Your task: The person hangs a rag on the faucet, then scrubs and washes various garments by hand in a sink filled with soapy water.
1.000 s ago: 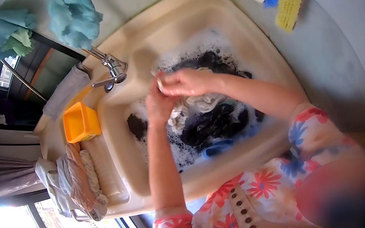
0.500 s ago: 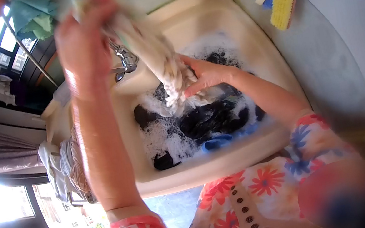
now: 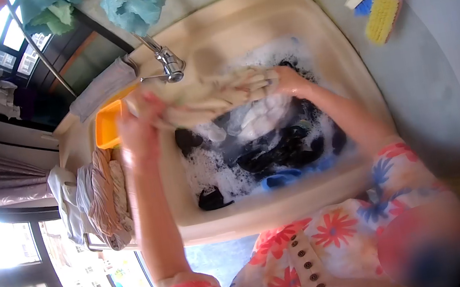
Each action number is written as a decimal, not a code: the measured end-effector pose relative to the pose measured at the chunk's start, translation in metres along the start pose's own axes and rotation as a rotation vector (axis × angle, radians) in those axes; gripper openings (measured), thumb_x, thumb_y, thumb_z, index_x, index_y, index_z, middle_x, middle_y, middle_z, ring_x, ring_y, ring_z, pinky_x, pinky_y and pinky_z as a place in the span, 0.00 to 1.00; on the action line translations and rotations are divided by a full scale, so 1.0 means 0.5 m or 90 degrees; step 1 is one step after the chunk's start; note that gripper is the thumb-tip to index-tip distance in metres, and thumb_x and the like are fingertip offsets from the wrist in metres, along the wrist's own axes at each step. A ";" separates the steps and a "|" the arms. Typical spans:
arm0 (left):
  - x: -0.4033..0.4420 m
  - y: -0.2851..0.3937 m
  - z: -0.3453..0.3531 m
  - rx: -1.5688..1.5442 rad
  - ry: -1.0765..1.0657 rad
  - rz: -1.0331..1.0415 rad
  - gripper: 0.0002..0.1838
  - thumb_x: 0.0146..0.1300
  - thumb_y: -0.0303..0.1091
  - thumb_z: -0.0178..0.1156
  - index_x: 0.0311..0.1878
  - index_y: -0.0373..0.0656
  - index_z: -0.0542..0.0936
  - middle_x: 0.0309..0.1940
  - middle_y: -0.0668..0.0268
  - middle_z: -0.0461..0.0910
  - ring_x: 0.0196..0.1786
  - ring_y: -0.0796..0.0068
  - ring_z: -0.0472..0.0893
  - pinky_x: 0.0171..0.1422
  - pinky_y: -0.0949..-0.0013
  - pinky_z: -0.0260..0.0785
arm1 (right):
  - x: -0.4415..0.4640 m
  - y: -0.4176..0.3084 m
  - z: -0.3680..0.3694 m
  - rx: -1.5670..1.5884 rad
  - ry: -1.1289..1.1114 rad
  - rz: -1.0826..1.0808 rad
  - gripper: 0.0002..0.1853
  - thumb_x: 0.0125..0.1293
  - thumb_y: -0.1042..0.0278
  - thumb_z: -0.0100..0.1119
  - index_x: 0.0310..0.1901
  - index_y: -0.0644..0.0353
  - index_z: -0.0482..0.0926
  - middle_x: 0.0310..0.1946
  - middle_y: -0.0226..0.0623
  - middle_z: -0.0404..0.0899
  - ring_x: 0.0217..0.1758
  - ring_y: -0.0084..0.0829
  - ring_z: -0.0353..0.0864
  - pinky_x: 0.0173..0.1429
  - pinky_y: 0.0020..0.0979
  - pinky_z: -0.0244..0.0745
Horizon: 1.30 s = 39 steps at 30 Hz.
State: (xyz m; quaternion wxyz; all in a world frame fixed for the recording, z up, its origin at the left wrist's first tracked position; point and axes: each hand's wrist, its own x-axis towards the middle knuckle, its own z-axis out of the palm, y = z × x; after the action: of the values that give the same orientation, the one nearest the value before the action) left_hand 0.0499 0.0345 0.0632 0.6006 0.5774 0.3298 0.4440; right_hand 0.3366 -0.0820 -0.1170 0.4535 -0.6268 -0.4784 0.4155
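A wet, cream-coloured cloth (image 3: 216,97) with faint patterning stretches sideways, bunched like a rope, above the basin (image 3: 312,199). My left hand (image 3: 142,125), smeared by motion, grips its left end. Closed around the other end is my right hand (image 3: 291,81), over the right part of the basin. Beneath the cloth, a white piece of fabric (image 3: 265,118) lies in soapy water. Dark garments (image 3: 277,151) float among the suds, and a blue item (image 3: 284,178) is near the front wall.
A chrome tap (image 3: 172,68) stands at the back, below a hanging teal cloth (image 3: 132,2). On the left ledge are an orange container (image 3: 108,124), a grey cloth (image 3: 105,88) and draped garments (image 3: 99,196). A yellow-bristled brush (image 3: 383,14) hangs on the right wall.
My left hand has come down from above the tap to the basin's left side. My right hand has moved right and slightly up, so the cloth now lies nearly level.
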 end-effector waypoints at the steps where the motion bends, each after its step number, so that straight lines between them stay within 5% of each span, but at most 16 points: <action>1: -0.023 -0.065 -0.016 0.095 -0.018 -0.119 0.09 0.47 0.21 0.59 0.33 0.36 0.75 0.25 0.65 0.75 0.24 0.76 0.76 0.25 0.75 0.70 | 0.007 0.037 -0.017 -0.191 0.099 0.033 0.23 0.46 0.67 0.64 0.47 0.59 0.74 0.40 0.38 0.78 0.42 0.31 0.77 0.48 0.28 0.71; 3: -0.052 -0.201 -0.013 0.278 -0.068 -0.263 0.10 0.49 0.23 0.59 0.38 0.38 0.78 0.22 0.66 0.75 0.21 0.76 0.77 0.22 0.75 0.70 | 0.007 0.077 0.004 -0.401 0.175 0.037 0.19 0.45 0.68 0.61 0.43 0.57 0.75 0.39 0.39 0.77 0.42 0.39 0.76 0.46 0.37 0.71; 5: -0.075 -0.317 0.021 0.518 -0.203 -0.139 0.14 0.48 0.31 0.60 0.41 0.45 0.79 0.26 0.63 0.78 0.30 0.64 0.79 0.36 0.64 0.72 | -0.017 0.080 0.044 -0.614 0.172 0.065 0.16 0.47 0.68 0.58 0.41 0.55 0.72 0.39 0.39 0.74 0.44 0.42 0.73 0.44 0.51 0.67; 8: -0.144 -0.436 0.094 0.885 -0.299 0.094 0.20 0.49 0.40 0.58 0.49 0.52 0.76 0.38 0.57 0.78 0.46 0.52 0.76 0.53 0.58 0.66 | -0.050 0.139 0.090 -0.711 0.106 -0.045 0.15 0.49 0.69 0.52 0.41 0.58 0.71 0.39 0.42 0.75 0.46 0.43 0.72 0.44 0.49 0.67; 11: -0.106 -0.523 0.082 0.823 -0.479 -0.136 0.27 0.50 0.42 0.58 0.57 0.55 0.70 0.51 0.56 0.72 0.54 0.52 0.71 0.58 0.57 0.62 | 0.000 0.244 0.080 -0.517 -0.069 0.224 0.24 0.51 0.65 0.56 0.53 0.53 0.68 0.43 0.43 0.75 0.49 0.41 0.72 0.51 0.50 0.63; 14: -0.070 -0.528 0.055 0.571 -0.477 -0.369 0.32 0.53 0.44 0.60 0.61 0.49 0.64 0.55 0.56 0.68 0.56 0.65 0.69 0.59 0.64 0.62 | 0.047 0.237 0.072 -0.678 -0.198 0.250 0.23 0.51 0.62 0.57 0.52 0.50 0.72 0.41 0.43 0.77 0.46 0.41 0.75 0.49 0.43 0.68; 17: -0.075 -0.494 0.060 0.173 -0.155 -0.373 0.30 0.59 0.49 0.55 0.61 0.42 0.64 0.56 0.60 0.68 0.54 0.71 0.70 0.59 0.66 0.62 | -0.003 0.066 0.075 -0.583 0.109 -0.032 0.18 0.49 0.61 0.58 0.44 0.48 0.77 0.38 0.40 0.79 0.40 0.41 0.78 0.43 0.37 0.72; 18: -0.067 -0.492 0.066 0.059 -0.099 -0.408 0.30 0.59 0.50 0.54 0.59 0.41 0.65 0.52 0.60 0.71 0.52 0.69 0.72 0.58 0.65 0.63 | 0.000 0.011 0.078 -0.531 0.088 -0.083 0.17 0.45 0.60 0.61 0.41 0.46 0.79 0.38 0.35 0.79 0.41 0.41 0.78 0.41 0.36 0.73; 20: -0.043 -0.482 0.085 -0.164 0.012 -0.472 0.29 0.59 0.52 0.52 0.55 0.38 0.68 0.44 0.60 0.75 0.47 0.65 0.75 0.56 0.65 0.65 | -0.006 -0.078 0.116 -0.350 0.108 -0.291 0.13 0.39 0.70 0.62 0.30 0.57 0.73 0.33 0.41 0.76 0.40 0.46 0.74 0.38 0.44 0.70; 23: -0.049 -0.467 0.123 -0.287 -0.116 -0.270 0.20 0.59 0.49 0.48 0.48 0.45 0.72 0.37 0.63 0.76 0.43 0.68 0.75 0.51 0.69 0.67 | -0.028 -0.164 0.166 -0.353 0.143 -0.308 0.17 0.38 0.69 0.64 0.34 0.57 0.75 0.35 0.41 0.75 0.41 0.44 0.73 0.46 0.39 0.70; 25: -0.049 -0.479 0.101 0.216 -0.191 -0.099 0.17 0.58 0.46 0.48 0.46 0.46 0.74 0.35 0.63 0.76 0.40 0.68 0.75 0.47 0.68 0.68 | 0.003 -0.108 0.176 -0.285 0.125 -0.198 0.17 0.40 0.69 0.62 0.36 0.57 0.76 0.35 0.42 0.76 0.42 0.44 0.75 0.47 0.39 0.70; 27: -0.063 -0.465 0.057 0.553 -0.074 -0.091 0.15 0.56 0.39 0.50 0.43 0.43 0.76 0.31 0.66 0.75 0.33 0.72 0.74 0.39 0.70 0.68 | 0.027 -0.046 0.120 -0.241 0.094 -0.022 0.15 0.42 0.72 0.59 0.37 0.58 0.77 0.36 0.44 0.77 0.43 0.46 0.75 0.49 0.39 0.69; 29: -0.067 -0.443 0.010 0.088 0.150 -0.239 0.12 0.52 0.27 0.53 0.40 0.36 0.77 0.23 0.70 0.73 0.24 0.80 0.71 0.25 0.75 0.65 | 0.037 0.048 0.042 -0.245 0.144 0.057 0.13 0.44 0.73 0.57 0.36 0.60 0.77 0.35 0.48 0.76 0.42 0.48 0.75 0.49 0.38 0.69; 32: -0.066 -0.396 -0.049 0.165 0.138 -0.330 0.13 0.55 0.30 0.52 0.43 0.35 0.75 0.24 0.68 0.73 0.24 0.81 0.71 0.21 0.76 0.64 | 0.045 0.045 0.003 -0.255 0.285 0.010 0.13 0.43 0.74 0.55 0.35 0.63 0.77 0.36 0.52 0.75 0.42 0.49 0.74 0.48 0.38 0.68; 35: -0.092 -0.347 0.017 0.272 0.094 -0.321 0.21 0.57 0.38 0.57 0.49 0.34 0.71 0.30 0.60 0.74 0.28 0.72 0.76 0.23 0.74 0.69 | 0.050 -0.063 0.004 -0.180 0.294 -0.115 0.19 0.42 0.77 0.57 0.42 0.65 0.74 0.42 0.48 0.74 0.45 0.45 0.74 0.51 0.35 0.68; 39: -0.118 -0.323 0.097 -0.366 -0.082 -0.663 0.41 0.55 0.64 0.49 0.61 0.38 0.57 0.49 0.48 0.66 0.51 0.50 0.72 0.38 0.46 0.72 | -0.004 -0.191 0.078 -0.101 0.082 -0.297 0.21 0.49 0.71 0.65 0.46 0.62 0.73 0.46 0.39 0.74 0.49 0.32 0.74 0.54 0.29 0.69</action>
State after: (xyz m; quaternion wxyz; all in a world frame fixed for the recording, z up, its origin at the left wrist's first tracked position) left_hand 0.0954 -0.0290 -0.0973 0.8900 0.1800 0.3991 0.1271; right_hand 0.2779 -0.0650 -0.0337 0.5161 -0.5581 -0.6112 0.2205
